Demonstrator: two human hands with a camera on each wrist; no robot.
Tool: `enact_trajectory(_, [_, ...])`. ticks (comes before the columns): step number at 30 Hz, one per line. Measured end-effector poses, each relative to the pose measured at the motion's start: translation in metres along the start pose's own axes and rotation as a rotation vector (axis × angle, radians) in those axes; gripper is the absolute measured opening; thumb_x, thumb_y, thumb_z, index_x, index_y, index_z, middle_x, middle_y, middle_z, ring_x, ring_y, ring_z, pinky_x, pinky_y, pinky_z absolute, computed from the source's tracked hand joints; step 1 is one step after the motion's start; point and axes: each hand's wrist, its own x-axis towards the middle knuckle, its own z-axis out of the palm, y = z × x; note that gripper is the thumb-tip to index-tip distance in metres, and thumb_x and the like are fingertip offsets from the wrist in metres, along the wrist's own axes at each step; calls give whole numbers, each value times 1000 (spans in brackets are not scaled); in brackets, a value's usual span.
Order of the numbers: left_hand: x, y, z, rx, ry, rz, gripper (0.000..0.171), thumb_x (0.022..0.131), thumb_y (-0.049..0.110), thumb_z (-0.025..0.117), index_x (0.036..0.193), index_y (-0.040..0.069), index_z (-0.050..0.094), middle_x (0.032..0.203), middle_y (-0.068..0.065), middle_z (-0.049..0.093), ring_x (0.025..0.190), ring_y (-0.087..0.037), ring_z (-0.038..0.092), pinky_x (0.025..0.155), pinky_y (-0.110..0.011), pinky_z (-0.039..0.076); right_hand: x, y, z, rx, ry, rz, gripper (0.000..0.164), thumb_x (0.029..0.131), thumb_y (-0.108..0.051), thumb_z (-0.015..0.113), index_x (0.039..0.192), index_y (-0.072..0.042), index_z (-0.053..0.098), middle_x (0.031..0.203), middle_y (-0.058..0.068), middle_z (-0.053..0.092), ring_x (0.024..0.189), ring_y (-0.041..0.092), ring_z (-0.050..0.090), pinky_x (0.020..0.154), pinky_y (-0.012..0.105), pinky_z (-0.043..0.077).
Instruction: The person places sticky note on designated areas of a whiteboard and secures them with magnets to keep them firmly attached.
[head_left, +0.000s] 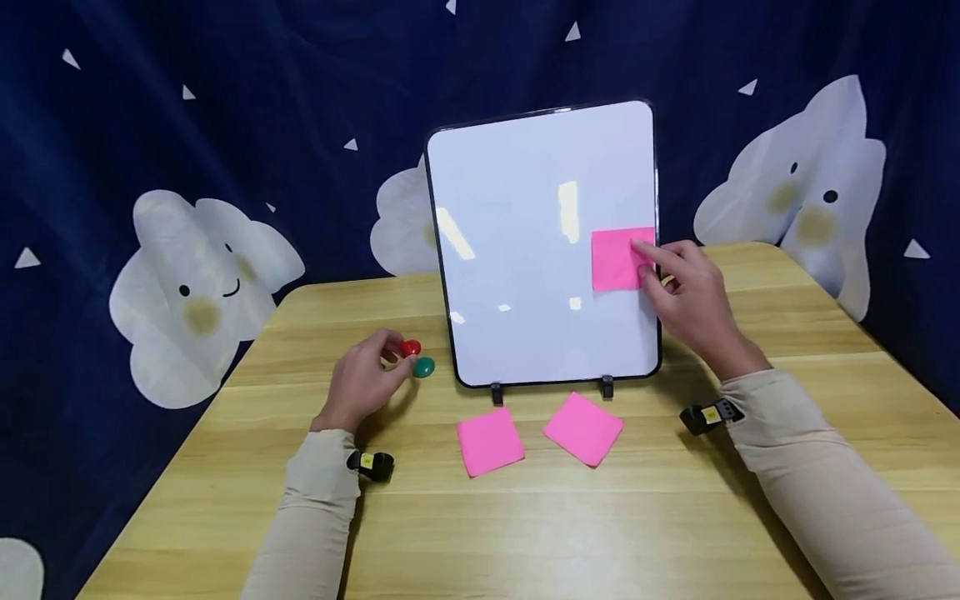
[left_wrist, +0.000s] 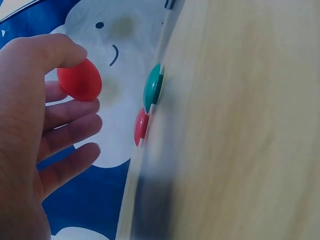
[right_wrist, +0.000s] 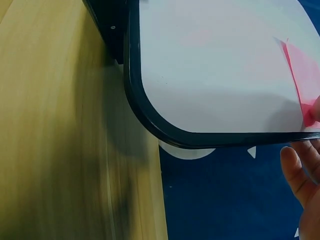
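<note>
My left hand is low over the table's left part, pinching a round red magnet between thumb and index finger while its other fingers stay loosely spread. On the table beside it lie a green magnet and a second red magnet. My right hand is at the right edge of a white board, gripping a pink sticky note against the board with thumb and index finger. In the right wrist view, the hand is partly cut off and its other fingers are outside the black frame.
Two more pink sticky notes lie on the wooden table in front of the board. Small black feet hold the board upright. Behind the table hangs a dark blue curtain with white clouds.
</note>
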Motion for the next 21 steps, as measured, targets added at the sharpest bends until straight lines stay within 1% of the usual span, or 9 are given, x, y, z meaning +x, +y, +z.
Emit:
enact_trajectory(4, [-1, 2, 2, 8, 49, 46, 36, 91, 37, 72, 111, 8, 65, 93, -3, 70, 82, -21, 65, 72, -41, 54, -1, 1, 0, 5, -2, 4, 36, 94, 0, 66, 129, -9, 69, 103, 16, 59, 80, 22, 53, 65, 12, 42])
enact_trajectory(9, [0, 7, 4, -6, 133, 137, 34, 90, 34, 74, 109, 7, 65, 92, -2, 70, 81, -17, 64, 68, -35, 54, -1, 2, 0, 17, 19, -13, 36, 93, 1, 67, 128, -6, 68, 99, 16, 59, 79, 17, 56, 66, 8, 42])
enact_trajectory(11, [1, 10, 6, -14, 173, 170, 32, 88, 31, 76, 108, 7, 66, 91, -3, 69, 81, -16, 64, 67, -34, 54, -1, 2, 0, 18, 23, -15, 36, 93, 1, 66, 128, -5, 68, 98, 16, 59, 78, 14, 56, 66, 8, 43])
enact_trajectory(14, [1, 14, 7, -22, 215, 207, 31, 87, 28, 77, 108, 7, 66, 92, -5, 68, 80, -18, 63, 65, -33, 53, -1, 3, 0, 13, 24, -12, 36, 93, 1, 66, 128, -5, 68, 98, 16, 59, 77, 13, 55, 66, 11, 45])
enact_trajectory(18, [2, 18, 8, -29, 254, 244, 33, 87, 26, 76, 111, 5, 66, 96, -8, 67, 85, -21, 62, 65, -34, 55, -1, 3, 0, 5, 18, -3, 35, 93, 0, 66, 128, -5, 67, 99, 16, 58, 77, 14, 55, 66, 15, 47])
enact_trajectory(21, [4, 21, 9, -37, 283, 276, 36, 87, 23, 77, 116, 4, 66, 101, -10, 68, 91, -22, 62, 67, -36, 57, -1, 2, -1, -3, 12, 4, 35, 94, -1, 66, 128, -5, 67, 99, 16, 58, 78, 16, 56, 66, 16, 47])
